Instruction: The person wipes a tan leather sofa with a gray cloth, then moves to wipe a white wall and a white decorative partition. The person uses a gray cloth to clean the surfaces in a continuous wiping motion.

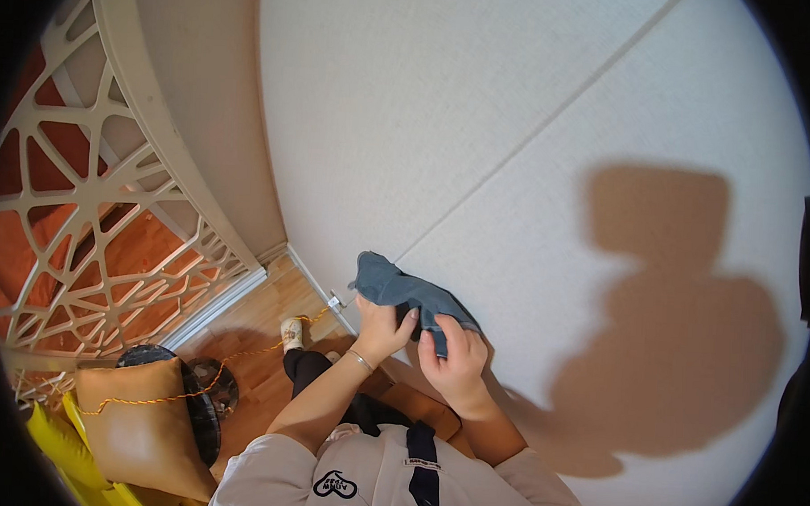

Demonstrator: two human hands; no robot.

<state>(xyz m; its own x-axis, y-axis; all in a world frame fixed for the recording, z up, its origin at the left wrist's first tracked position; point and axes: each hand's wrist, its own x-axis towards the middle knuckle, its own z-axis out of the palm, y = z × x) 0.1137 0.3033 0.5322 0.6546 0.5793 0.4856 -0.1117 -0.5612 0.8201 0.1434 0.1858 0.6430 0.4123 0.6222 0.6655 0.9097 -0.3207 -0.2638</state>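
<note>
A grey-blue cloth (413, 292) is bunched up between my two hands, close in front of a pale textured wall (396, 119). My left hand (380, 327), with a thin bracelet at the wrist, grips the cloth from below, its fingers mostly hidden under the folds. At the cloth's right end, my right hand (460, 363) pinches it between thumb and bent fingers. A darker fold hangs between the hands. Whether the cloth touches the wall cannot be told.
A cream lattice partition (86, 188) rises on the left. An orange twisted cord (247, 353) runs from a white plug (335, 303) low on the wall, across the wooden floor (270, 295), onto a tan cushion (138, 424). Nearby are a black round tabletop (202, 413) and a yellow cushion (64, 445).
</note>
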